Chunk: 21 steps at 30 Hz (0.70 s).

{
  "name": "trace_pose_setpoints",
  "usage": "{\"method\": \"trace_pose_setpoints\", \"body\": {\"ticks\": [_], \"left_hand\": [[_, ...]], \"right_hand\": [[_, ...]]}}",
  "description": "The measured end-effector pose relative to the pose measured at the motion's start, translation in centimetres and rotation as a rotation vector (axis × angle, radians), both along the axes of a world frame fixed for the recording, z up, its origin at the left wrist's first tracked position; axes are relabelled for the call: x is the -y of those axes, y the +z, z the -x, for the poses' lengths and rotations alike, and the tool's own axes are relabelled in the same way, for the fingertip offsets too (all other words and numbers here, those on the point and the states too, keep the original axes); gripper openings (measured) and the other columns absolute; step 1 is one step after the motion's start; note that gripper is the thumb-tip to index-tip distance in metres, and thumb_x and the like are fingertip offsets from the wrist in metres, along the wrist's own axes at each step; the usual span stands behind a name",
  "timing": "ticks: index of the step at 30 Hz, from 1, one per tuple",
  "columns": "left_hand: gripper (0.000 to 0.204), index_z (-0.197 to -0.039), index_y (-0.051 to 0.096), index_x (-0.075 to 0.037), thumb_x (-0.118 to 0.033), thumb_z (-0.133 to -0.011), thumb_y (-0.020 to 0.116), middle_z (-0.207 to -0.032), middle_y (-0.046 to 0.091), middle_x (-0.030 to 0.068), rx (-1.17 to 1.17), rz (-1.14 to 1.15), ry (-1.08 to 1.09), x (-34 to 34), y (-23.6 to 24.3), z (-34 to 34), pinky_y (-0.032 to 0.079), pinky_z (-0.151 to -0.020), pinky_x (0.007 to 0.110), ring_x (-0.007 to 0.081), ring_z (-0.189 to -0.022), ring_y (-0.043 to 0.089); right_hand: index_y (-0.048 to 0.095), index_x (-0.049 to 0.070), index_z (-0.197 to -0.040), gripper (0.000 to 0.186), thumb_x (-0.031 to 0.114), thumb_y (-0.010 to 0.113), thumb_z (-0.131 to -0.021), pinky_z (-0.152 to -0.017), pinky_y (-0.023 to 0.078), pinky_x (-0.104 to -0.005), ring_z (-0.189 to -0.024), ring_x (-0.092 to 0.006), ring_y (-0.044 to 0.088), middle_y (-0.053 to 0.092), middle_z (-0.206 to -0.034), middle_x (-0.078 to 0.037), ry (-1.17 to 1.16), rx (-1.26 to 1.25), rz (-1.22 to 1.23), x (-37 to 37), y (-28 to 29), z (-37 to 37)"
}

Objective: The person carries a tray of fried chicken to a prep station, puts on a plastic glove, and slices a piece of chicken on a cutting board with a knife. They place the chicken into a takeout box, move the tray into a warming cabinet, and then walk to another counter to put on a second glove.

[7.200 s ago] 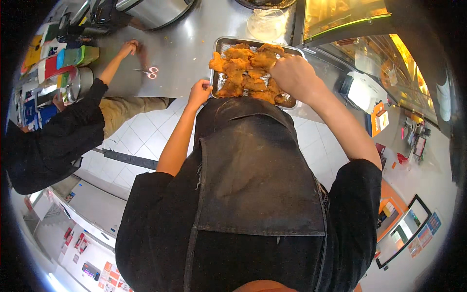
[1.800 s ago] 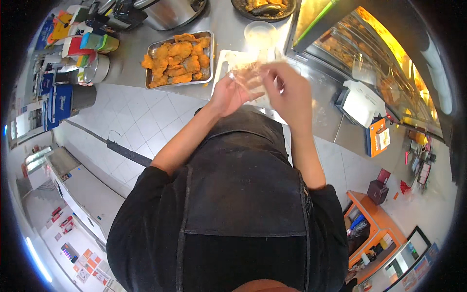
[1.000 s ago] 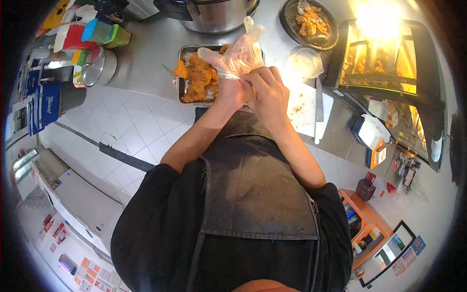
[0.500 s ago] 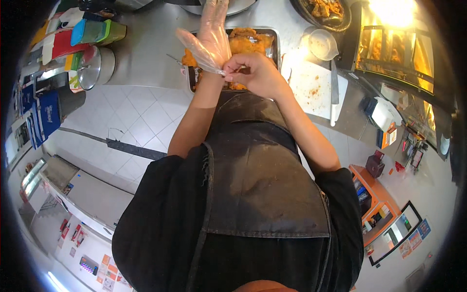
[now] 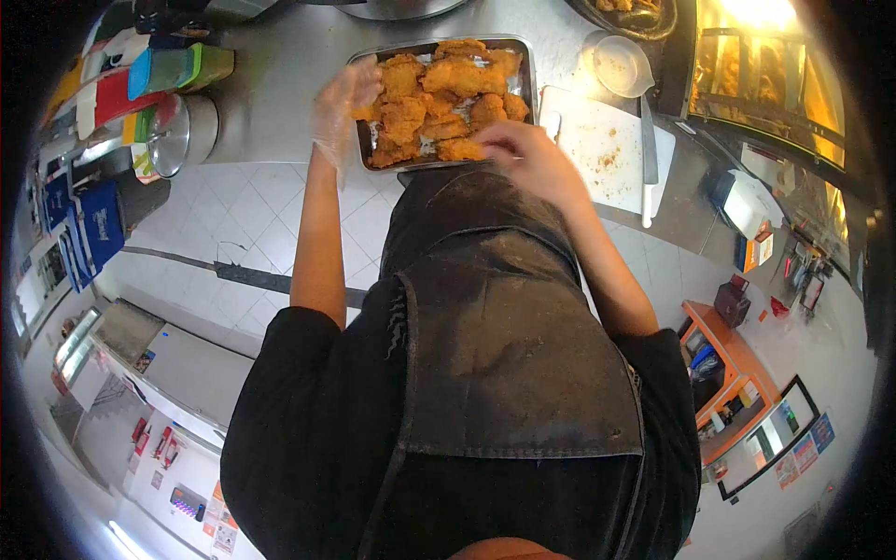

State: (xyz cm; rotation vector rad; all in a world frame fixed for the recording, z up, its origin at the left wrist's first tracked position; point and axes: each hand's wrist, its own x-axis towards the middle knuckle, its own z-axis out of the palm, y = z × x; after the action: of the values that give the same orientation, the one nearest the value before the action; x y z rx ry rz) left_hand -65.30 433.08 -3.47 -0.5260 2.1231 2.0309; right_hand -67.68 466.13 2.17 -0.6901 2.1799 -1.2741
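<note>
A steel tray [image 5: 528, 84] of fried, breaded pieces [image 5: 448, 75] sits at the counter's edge. My left hand [image 5: 345, 98], in a clear plastic glove, is at the tray's left side, fingers curled and blurred; whether it grips anything is unclear. My bare right hand [image 5: 523, 154] is bent at the tray's lower right corner beside a fried piece, blurred, its fingertips hard to make out. Right of the tray lie a white cutting board [image 5: 602, 163] with crumbs and a knife [image 5: 648, 168], below a translucent plastic jug [image 5: 616, 67].
A lit glass warming cabinet [image 5: 747, 89] stands at right, a dark round pan [image 5: 625, 23] beside it. Plastic tubs [image 5: 168, 70] and a steel pot [image 5: 187, 131] line the left counter. A steel cooker [image 5: 401, 7] is at the back. A white box [image 5: 742, 196] sits lower right.
My hands have separated: the right has let go of the glove's cuff and moved right, while the gloved left has swung left and down from over the tray, uncovering the fried pieces.
</note>
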Motion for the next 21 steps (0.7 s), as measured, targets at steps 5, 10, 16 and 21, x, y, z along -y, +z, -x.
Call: {"method": "trace_pose_setpoints", "body": {"ticks": [5, 10, 16, 21], "left_hand": [[0.093, -0.156, 0.043, -0.011, -0.069, -0.088, 0.068, -0.150, 0.054, 0.0180, 0.232, 1.154, -0.451, -3.1, -4.8, -2.5, 0.044, -0.113, 0.048, 0.0306, -0.134, 0.056], [0.106, -0.159, 0.035, -0.015, -0.061, -0.075, 0.082, -0.145, 0.053, 0.0220, 0.271, 1.360, -0.429, -7.3, -6.2, -2.5, 0.048, -0.109, 0.050, 0.0398, -0.133, 0.055], [0.087, -0.145, 0.050, -0.016, -0.044, -0.072, 0.089, -0.139, 0.055, 0.0206, 0.216, 1.133, -0.258, -5.8, -10.5, -2.2, 0.044, -0.109, 0.054, 0.0380, -0.132, 0.053], [0.073, -0.137, 0.057, -0.010, -0.033, -0.074, 0.086, -0.126, 0.065, 0.0250, 0.101, 0.937, -0.207, 0.2, -16.1, -4.1, 0.051, -0.101, 0.047, 0.0385, -0.117, 0.064]], "right_hand": [[0.073, 0.003, -0.113, 0.018, 0.010, 0.068, -0.097, -0.075, 0.056, -0.0321, -0.082, -0.0153, 0.069, 0.075, -0.096, -0.007, -0.479, 0.226, -0.106, -13.6, -5.5, -1.2], [0.072, 0.004, -0.114, 0.018, 0.013, 0.065, -0.101, -0.073, 0.054, -0.0294, -0.081, -0.0139, 0.068, 0.074, -0.095, -0.007, -0.729, 0.338, -0.048, -20.1, -6.6, -5.5], [0.070, 0.002, -0.117, 0.022, 0.016, 0.063, -0.102, -0.074, 0.054, -0.0305, -0.082, -0.0149, 0.068, 0.074, -0.097, -0.007, -0.877, 0.394, -0.070, -24.6, -8.6, -9.8], [0.072, 0.001, -0.115, 0.023, 0.016, 0.064, -0.100, -0.073, 0.054, -0.0311, -0.079, -0.0148, 0.068, 0.075, -0.093, -0.010, -0.969, 0.336, -0.174, -30.1, -11.8, -10.9]]}}
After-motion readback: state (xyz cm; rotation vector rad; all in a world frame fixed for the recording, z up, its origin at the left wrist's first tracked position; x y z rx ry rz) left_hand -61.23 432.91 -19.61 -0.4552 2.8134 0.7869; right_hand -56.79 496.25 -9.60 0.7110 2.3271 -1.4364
